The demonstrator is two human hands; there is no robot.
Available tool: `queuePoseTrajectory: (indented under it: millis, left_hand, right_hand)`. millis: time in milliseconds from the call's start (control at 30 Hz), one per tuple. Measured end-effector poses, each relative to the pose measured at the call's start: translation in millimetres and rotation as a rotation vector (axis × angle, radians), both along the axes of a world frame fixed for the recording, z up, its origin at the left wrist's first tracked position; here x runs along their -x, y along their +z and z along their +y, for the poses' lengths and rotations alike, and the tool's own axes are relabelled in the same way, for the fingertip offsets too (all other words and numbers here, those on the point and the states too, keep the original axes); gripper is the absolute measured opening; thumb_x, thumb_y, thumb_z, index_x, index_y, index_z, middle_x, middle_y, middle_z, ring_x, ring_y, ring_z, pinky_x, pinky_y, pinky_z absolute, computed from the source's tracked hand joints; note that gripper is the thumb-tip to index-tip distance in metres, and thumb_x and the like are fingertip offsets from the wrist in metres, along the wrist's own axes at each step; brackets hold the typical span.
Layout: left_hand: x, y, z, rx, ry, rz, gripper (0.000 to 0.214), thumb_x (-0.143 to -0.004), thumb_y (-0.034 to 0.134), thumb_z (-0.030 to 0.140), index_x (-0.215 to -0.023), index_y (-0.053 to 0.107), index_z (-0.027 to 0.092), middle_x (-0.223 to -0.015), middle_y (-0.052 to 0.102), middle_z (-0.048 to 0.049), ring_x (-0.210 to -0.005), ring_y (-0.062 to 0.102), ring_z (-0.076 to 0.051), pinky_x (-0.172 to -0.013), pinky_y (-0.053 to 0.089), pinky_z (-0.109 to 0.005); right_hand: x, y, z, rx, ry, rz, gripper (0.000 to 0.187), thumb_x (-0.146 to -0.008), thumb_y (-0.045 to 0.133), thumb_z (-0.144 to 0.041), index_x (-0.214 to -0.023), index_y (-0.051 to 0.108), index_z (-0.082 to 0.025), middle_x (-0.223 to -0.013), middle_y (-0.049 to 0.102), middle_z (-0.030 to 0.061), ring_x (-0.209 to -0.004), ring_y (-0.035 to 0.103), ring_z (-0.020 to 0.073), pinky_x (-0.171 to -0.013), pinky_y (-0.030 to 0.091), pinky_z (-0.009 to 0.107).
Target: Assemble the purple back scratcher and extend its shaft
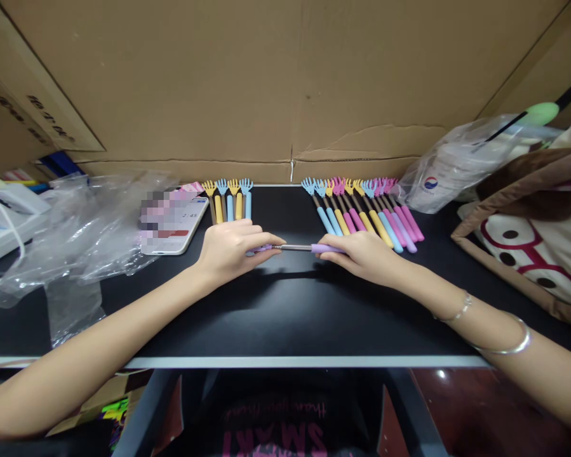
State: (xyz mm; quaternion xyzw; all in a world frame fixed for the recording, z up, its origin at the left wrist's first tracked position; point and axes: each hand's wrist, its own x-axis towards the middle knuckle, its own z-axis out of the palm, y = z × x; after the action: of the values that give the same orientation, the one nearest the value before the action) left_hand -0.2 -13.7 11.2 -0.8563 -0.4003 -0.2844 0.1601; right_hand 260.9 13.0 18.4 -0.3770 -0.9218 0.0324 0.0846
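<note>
Both my hands hold one purple back scratcher [297, 247] level above the black table [285, 317]. My left hand [232, 247] pinches its purple head end, which the fingers mostly hide. At the other end, my right hand [359, 254] grips the purple handle. A short metal rod shows between them. Just beyond my left hand lie several yellow and blue back scratchers [238, 203] in a row. Behind my right hand is a larger row of blue, yellow, pink and purple back scratchers [361, 212], hand-shaped heads toward the back wall.
A phone [185, 228] and crumpled clear plastic bags [99, 228] lie at the left. On the right stand a bagged plastic cup [447, 174] and a brown and cream bag [528, 241]. A cardboard wall [218, 82] closes off the back. The table's pale front edge [285, 362] faces me.
</note>
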Motion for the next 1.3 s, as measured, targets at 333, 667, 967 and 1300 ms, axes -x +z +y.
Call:
queuePoseTrajectory:
  millis: [333, 667, 967, 1300]
  left_hand:
    - [-1.2, -5.3, 1.6, 0.176, 0.026, -0.101, 0.02, -0.082, 0.057, 0.043, -0.087, 0.071, 0.03, -0.074, 0.069, 0.003, -0.067, 0.059, -0.01, -0.057, 0.036, -0.021]
    - [-3.2, -5.1, 1.4, 0.293, 0.024, -0.156, 0.017, -0.081, 0.059, 0.039, -0.089, 0.07, 0.029, -0.08, 0.07, 0.0037, -0.071, 0.061, -0.011, -0.064, 0.04, -0.02]
    - [-3.8, -4.0, 0.4, 0.353, 0.062, -0.161, 0.017, -0.081, 0.059, 0.041, -0.088, 0.07, 0.03, -0.079, 0.069, 0.0044, -0.071, 0.061, -0.011, -0.063, 0.039, -0.019]
    - [-4.4, -4.0, 0.5, 0.396, 0.057, -0.178, 0.017, -0.081, 0.059, 0.04, -0.089, 0.069, 0.03, -0.078, 0.069, 0.004, -0.069, 0.06, -0.011, -0.063, 0.038, -0.019]
  right_hand:
    - [-1.2, -1.4, -2.2, -0.298, 0.036, -0.035, 0.038, -0.091, 0.034, -0.047, -0.089, 0.061, -0.022, -0.059, 0.061, -0.0003, -0.053, 0.054, 0.0112, -0.049, 0.022, 0.023]
    - [-2.7, -2.5, -0.6, -0.36, 0.06, -0.026, 0.034, -0.091, 0.037, -0.045, -0.088, 0.062, -0.021, -0.066, 0.064, -0.0004, -0.06, 0.057, 0.0105, -0.051, 0.025, 0.024]
    - [-2.0, -0.9, -0.5, -0.391, 0.067, -0.02, 0.033, -0.091, 0.038, -0.044, -0.087, 0.062, -0.022, -0.068, 0.065, -0.0001, -0.062, 0.058, 0.0112, -0.05, 0.026, 0.024]
    - [-2.1, -1.6, 0.4, -0.397, 0.072, -0.019, 0.032, -0.091, 0.039, -0.044, -0.087, 0.062, -0.022, -0.07, 0.065, -0.0006, -0.064, 0.059, 0.0109, -0.052, 0.027, 0.024]
